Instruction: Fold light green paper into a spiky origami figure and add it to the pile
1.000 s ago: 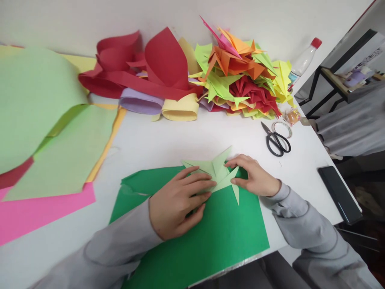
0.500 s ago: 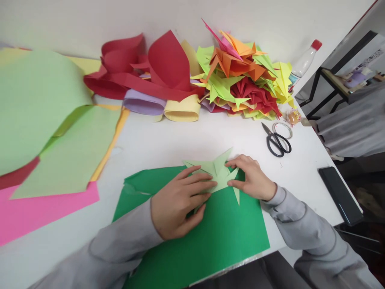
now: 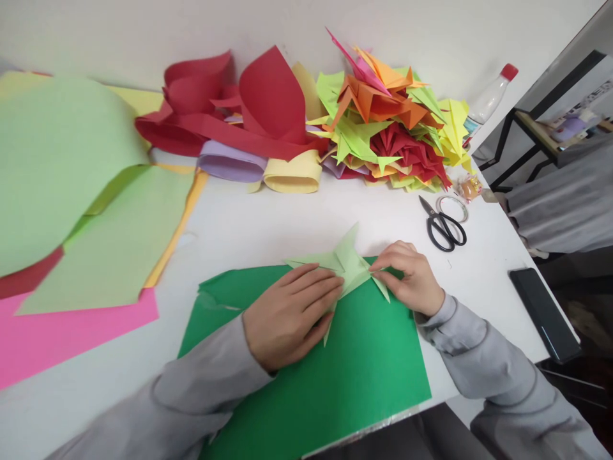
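folded paper (image 3: 347, 267): pale green, on green sheet (image 3: 335, 377); left hand (image 3: 287, 316) flat on its near half, pinning; right hand (image 3: 412, 278) pinching its right point; advice: keep pinned, crease slowly along edge.

2 bare hands, long light-grey sleeves, cuffs loose at wrists.

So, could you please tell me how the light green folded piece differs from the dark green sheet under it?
The folded piece is pale green, creased into pointed flaps; the dark green sheet is a deeper green, flat and unfolded. The piece is far smaller and lies on the sheet, pressed by the left hand and pinched by the right hand. Both are paper.
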Motion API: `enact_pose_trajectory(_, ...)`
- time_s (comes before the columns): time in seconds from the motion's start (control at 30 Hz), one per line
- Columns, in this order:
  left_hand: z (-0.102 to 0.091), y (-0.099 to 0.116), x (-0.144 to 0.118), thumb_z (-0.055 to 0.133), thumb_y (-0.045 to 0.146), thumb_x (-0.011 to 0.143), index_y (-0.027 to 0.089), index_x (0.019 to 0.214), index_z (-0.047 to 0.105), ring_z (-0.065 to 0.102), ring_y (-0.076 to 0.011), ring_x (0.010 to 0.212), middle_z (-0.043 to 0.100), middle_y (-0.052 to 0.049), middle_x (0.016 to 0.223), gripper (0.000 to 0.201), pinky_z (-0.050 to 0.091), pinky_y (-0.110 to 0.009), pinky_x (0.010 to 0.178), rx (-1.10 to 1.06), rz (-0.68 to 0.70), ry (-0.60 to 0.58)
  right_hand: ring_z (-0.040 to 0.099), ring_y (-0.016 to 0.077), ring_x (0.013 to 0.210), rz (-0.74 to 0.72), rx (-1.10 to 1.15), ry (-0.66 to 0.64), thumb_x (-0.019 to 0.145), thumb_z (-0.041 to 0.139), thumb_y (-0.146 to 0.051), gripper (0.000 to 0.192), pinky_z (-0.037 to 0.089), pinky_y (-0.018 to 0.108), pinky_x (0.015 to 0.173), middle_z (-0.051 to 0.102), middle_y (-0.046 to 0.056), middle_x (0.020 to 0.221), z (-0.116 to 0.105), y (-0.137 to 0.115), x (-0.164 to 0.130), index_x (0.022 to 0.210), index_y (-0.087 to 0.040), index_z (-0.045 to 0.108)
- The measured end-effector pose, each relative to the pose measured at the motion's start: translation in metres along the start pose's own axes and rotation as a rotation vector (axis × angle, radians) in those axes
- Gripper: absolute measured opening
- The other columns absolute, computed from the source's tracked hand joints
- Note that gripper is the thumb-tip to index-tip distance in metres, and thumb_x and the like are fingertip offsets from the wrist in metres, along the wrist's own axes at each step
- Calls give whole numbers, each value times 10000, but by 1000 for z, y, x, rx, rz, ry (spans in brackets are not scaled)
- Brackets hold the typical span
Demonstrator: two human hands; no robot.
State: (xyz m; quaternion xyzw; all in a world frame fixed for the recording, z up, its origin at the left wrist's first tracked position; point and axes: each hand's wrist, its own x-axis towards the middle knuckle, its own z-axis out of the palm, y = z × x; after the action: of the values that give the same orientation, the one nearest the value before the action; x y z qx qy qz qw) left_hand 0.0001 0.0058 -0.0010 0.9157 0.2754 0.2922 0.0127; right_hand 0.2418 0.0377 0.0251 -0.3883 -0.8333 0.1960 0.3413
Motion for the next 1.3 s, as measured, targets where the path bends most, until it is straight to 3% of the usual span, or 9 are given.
enact_pose_trajectory(0.2,2,-2,1,491,170,879,141,1048,672,609,-260,1040,711,-96,1104,249,447,-469,971,103,12,18,595,178,799,-132,-119,-33,879,595,-177,104,401,367,790,677,20,787,-3,2,-1,847,-223,681)
enact_pose_trajectory(0.43,-1,3,2,491,184,884,134,1080,658,582,-274,1087,686,-123,1122,262,424,-500,1004,47,-38,-40,525,194,797,-147,-236,-140,895,602,-274,132,387,365,757,598,38,773,-2,4,-4,936,-209,710)
enact_pose_trajectory(0.73,0,7,2,499,191,883,157,1066,667,547,-285,1164,665,-126,1175,251,381,-534,1048,30,-46,-51,543,207,898,-215,-175,-252,893,588,-206,123,402,360,792,652,60,899,-9,8,-3,910,-204,710)
enact_pose_trajectory(0.93,0,15,3,481,235,915,118,1162,630,533,-288,1207,650,-123,1243,311,320,-536,1095,-1,-59,-127,559,201,894,-174,-136,-297,891,607,-227,106,404,358,804,658,52,887,-10,9,-1,899,-208,711)
enact_pose_trajectory(1.3,6,18,0,496,241,912,150,1176,639,528,-278,1215,663,-99,1230,315,279,-530,1126,4,-63,-128,583,169,788,12,8,-268,803,729,-315,113,447,326,761,627,24,784,-10,18,4,790,-207,699)
